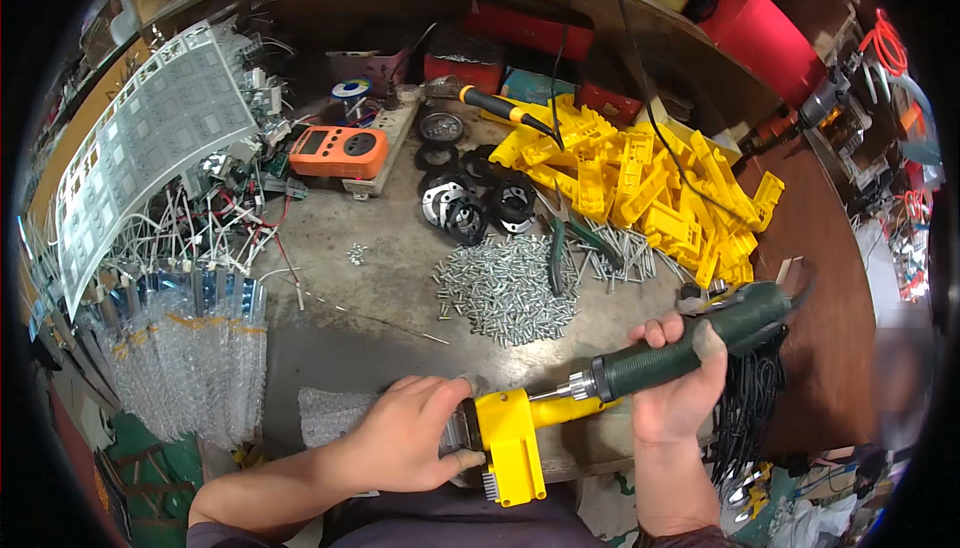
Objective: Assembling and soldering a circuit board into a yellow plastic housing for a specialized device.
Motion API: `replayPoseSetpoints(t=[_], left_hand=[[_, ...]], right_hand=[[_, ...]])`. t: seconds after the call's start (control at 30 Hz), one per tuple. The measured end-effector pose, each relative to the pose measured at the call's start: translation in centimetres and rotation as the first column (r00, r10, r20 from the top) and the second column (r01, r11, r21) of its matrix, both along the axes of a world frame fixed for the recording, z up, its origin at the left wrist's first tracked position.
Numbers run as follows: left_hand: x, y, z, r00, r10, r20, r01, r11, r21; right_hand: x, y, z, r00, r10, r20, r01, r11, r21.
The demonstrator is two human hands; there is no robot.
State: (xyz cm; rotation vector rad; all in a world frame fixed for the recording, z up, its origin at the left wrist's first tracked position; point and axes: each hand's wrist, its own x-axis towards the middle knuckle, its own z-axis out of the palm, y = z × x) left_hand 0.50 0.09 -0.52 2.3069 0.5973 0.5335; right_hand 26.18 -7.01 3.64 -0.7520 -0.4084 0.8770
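Observation:
My left hand [412, 435] is closed around the dark end of a yellow plastic housing [512, 446] at the table's front edge. A strip in bubble wrap [335, 416] lies behind that hand, to its left. In my right hand [680, 388] is a dark green electric screwdriver [690, 343], held nearly level. Its bit points left and meets the upper right side of the yellow housing; whether it sits on a screw is too small to tell. A yellow handle-like part [570, 410] reaches right from the housing, below the bit.
A heap of small screws [510, 288] lies mid-table, with green-handled pliers [557, 258] beside it. Yellow plastic parts [650, 173] are piled behind. An orange multimeter [338, 152], black rings [465, 218] and bubble-wrapped strips [190, 368] lie leftward. Black cables [748, 398] hang at right.

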Motion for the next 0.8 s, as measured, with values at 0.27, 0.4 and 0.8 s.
replayPoseSetpoints(t=[0.27,0.4,0.8], left_hand=[[-0.3,0.0,-0.6,0.998,-0.049,0.025,0.050,0.998,-0.040],[-0.4,0.0,-0.2,0.992,-0.071,0.107,0.075,0.997,-0.035],[0.0,-0.4,-1.2,0.999,-0.025,0.047,0.026,0.999,-0.022]], right_hand=[[-5.9,2.1,4.5,0.281,0.365,0.888,-0.349,0.901,-0.259],[-6.3,3.1,3.8,0.307,0.423,0.852,-0.494,0.837,-0.237],[-6.6,3.8,2.6,0.564,0.597,0.571,-0.623,0.761,-0.180]])
